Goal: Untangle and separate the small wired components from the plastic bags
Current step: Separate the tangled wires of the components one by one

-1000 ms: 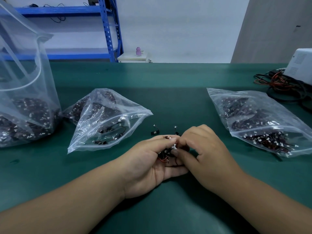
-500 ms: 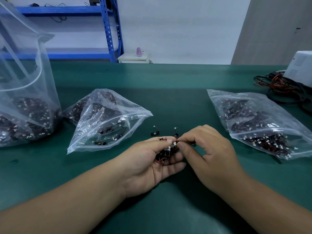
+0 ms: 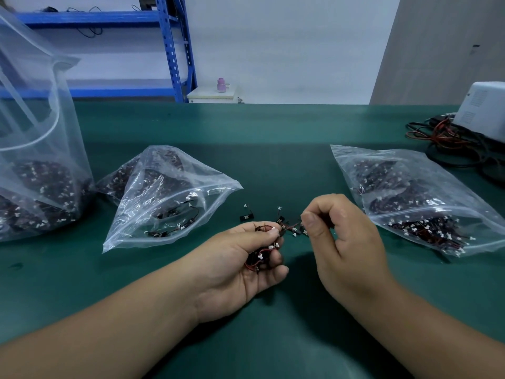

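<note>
Green matting covers the worktop [image 3: 273, 138], and the task's clump of wired components [image 3: 261, 255] is held just above it, near its front edge. The clump, black parts with red wires and white plugs, is cradled in the left hand [image 3: 235, 274], whose grip is curled round it with the palm turned up and the thumb pressed on top. Just beside it, the right hand [image 3: 347, 247] is raised, its grip pinched between thumb and forefinger on a single component [image 3: 296, 228]. A red wire is seen running from that pinch back to the clump, so the two are joined across the small gap. Two loose components [image 3: 246, 214] lie on the worktop just beyond the hands. A half-open middle bag [image 3: 169, 198] is placed to the left, a fuller right bag [image 3: 410, 198] to the right, and a tall left bag [image 3: 41, 160] stands at the far left. Dark cables [image 3: 448, 138] and a white device [image 3: 483, 110] are seen at the far right.
</note>
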The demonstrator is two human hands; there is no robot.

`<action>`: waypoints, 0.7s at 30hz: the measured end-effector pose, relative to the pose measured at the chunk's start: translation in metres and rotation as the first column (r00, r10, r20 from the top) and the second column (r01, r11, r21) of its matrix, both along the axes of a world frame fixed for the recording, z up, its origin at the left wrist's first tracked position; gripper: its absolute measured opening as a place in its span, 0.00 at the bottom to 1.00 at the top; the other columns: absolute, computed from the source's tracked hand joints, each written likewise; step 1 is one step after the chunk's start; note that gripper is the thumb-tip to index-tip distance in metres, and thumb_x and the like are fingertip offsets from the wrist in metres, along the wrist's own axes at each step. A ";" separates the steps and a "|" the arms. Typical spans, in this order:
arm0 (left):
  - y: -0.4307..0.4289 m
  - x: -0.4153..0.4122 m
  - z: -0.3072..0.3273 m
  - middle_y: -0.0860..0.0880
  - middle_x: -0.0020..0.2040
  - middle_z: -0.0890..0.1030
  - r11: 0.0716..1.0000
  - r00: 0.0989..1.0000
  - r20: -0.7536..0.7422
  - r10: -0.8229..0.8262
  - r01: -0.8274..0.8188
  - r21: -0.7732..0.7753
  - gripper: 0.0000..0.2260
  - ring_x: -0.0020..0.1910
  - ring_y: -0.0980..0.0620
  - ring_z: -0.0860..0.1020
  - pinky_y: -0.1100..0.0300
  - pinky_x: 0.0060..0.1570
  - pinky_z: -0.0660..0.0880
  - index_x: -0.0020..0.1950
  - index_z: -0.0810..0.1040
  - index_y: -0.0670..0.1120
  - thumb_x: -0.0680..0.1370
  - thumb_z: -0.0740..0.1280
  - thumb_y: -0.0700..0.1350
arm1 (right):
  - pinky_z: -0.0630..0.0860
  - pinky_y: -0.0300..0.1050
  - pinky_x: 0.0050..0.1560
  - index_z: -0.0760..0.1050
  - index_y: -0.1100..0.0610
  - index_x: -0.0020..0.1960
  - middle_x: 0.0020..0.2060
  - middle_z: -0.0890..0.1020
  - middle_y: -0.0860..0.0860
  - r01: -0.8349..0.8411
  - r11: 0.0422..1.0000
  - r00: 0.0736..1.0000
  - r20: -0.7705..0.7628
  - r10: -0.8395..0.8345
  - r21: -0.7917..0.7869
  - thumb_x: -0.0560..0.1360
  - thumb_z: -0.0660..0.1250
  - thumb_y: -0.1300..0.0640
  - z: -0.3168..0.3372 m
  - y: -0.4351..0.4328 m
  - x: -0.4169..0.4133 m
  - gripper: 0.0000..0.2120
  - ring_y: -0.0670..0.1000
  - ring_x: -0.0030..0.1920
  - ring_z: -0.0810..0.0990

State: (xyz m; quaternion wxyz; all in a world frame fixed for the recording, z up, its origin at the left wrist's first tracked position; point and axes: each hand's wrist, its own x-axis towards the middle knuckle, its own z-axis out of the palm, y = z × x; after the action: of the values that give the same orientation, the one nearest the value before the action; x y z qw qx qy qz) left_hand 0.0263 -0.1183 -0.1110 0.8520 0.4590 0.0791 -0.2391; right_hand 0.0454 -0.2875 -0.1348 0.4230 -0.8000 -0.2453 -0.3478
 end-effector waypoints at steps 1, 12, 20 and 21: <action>0.000 0.000 0.000 0.45 0.37 0.78 1.000 1.000 0.000 -0.001 0.001 0.002 0.07 0.29 0.52 0.76 0.57 0.31 0.79 0.48 0.80 0.44 0.71 0.70 0.38 | 0.66 0.29 0.43 0.72 0.51 0.45 0.38 0.75 0.40 0.018 1.000 1.000 -0.009 -0.018 0.014 0.80 0.60 0.53 0.000 -0.001 0.001 0.06 0.41 0.41 0.74; 0.000 -0.001 0.000 0.45 0.37 0.77 1.000 1.000 -0.004 0.005 -0.005 -0.011 0.07 0.29 0.51 0.75 0.57 0.30 0.78 0.47 0.78 0.44 0.71 0.70 0.37 | 0.72 0.45 0.40 0.71 0.47 0.45 0.37 0.76 0.46 0.048 0.982 0.994 -0.107 -0.028 0.183 0.79 0.60 0.49 -0.002 -0.007 0.010 0.05 0.50 0.38 0.76; 0.000 -0.001 0.000 0.44 0.37 0.77 1.000 1.000 -0.007 0.004 -0.004 -0.021 0.06 0.29 0.51 0.75 0.57 0.30 0.78 0.46 0.79 0.43 0.70 0.70 0.37 | 0.68 0.32 0.40 0.75 0.52 0.39 0.34 0.77 0.44 0.113 0.988 0.983 -0.159 -0.095 0.108 0.76 0.68 0.57 -0.003 -0.008 0.013 0.07 0.46 0.39 0.76; 0.000 -0.001 0.000 0.44 0.37 0.77 1.000 1.000 -0.007 0.002 -0.002 -0.023 0.06 0.29 0.51 0.75 0.57 0.30 0.79 0.45 0.79 0.44 0.70 0.70 0.37 | 0.68 0.32 0.40 0.76 0.53 0.39 0.34 0.77 0.44 0.110 0.989 0.981 -0.170 -0.092 0.102 0.76 0.70 0.60 -0.002 -0.009 0.013 0.08 0.46 0.39 0.76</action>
State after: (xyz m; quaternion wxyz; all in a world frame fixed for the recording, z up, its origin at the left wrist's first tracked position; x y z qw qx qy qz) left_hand 0.0257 -0.1179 -0.1110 0.8573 0.4482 0.0794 -0.2408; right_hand 0.0586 -0.2960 -0.1370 0.4673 -0.8127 -0.1489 -0.3146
